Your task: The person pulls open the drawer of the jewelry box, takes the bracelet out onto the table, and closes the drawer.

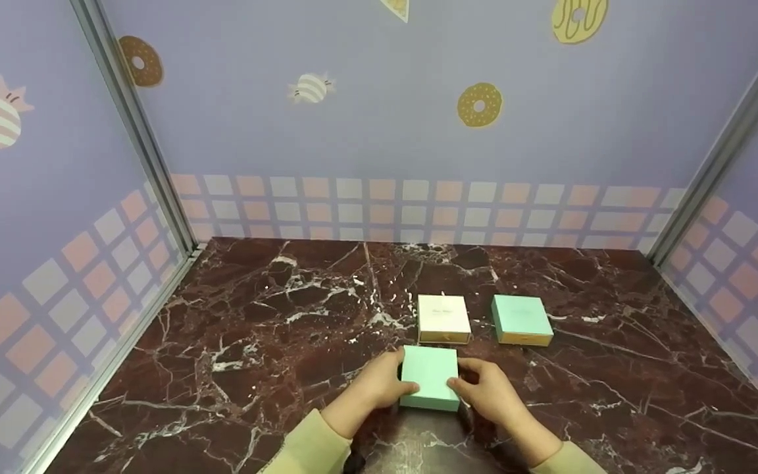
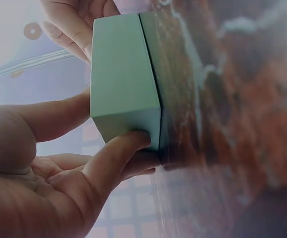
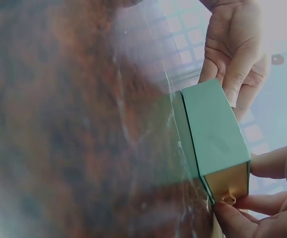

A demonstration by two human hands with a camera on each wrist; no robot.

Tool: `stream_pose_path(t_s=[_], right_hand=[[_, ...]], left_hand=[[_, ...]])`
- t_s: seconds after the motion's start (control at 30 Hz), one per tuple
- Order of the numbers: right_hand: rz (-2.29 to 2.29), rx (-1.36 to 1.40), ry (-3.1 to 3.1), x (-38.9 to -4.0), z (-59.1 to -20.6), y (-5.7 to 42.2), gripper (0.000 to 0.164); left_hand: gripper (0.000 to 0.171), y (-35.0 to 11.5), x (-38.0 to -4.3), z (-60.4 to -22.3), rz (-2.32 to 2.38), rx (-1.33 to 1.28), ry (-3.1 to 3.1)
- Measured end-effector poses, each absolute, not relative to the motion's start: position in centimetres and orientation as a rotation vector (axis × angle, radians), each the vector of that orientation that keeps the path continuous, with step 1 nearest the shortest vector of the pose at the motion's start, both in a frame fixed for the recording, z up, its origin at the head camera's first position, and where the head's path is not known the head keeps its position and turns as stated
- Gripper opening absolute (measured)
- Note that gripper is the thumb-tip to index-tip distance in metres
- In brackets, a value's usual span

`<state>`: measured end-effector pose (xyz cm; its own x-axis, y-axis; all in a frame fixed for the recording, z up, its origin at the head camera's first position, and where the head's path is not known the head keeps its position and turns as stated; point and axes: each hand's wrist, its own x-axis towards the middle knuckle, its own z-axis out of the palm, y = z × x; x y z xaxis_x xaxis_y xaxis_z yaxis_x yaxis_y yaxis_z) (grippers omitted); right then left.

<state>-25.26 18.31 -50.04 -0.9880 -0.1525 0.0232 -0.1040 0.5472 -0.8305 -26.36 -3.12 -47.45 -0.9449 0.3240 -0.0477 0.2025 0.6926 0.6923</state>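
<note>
A mint-green drawer-style gift box (image 1: pixel 430 374) sits on the dark marbled tabletop, between both hands. My left hand (image 1: pixel 382 380) holds its left end, the thumb lying over the top edge. From the opposite side, my right hand (image 1: pixel 489 392) grips the right end with thumb and fingers. That end shows a gold drawer face (image 3: pixel 230 179) with a small pull loop (image 3: pixel 229 198) in the right wrist view, the right fingertips right at the loop. The drawer face lies flush with the green sleeve. In the left wrist view the left end is plain green (image 2: pixel 133 124).
Just behind the held box stands a cream box (image 1: pixel 443 316) with a gold front. To its right is another mint-green box (image 1: pixel 522 317), also gold-fronted. Patterned lilac panels (image 1: pixel 379 131) enclose the marbled table (image 1: pixel 254 368) at the back and both sides.
</note>
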Motion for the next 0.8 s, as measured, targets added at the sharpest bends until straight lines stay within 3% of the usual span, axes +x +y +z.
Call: stream_pose_path(t_s=[0.8], right_hand=[[-1.406, -0.170, 2.724, -25.91, -49.77, 19.16, 0.046]], left_hand=[[0.081, -3.44, -26.56, -47.57, 1.070, 0.569, 2.650]])
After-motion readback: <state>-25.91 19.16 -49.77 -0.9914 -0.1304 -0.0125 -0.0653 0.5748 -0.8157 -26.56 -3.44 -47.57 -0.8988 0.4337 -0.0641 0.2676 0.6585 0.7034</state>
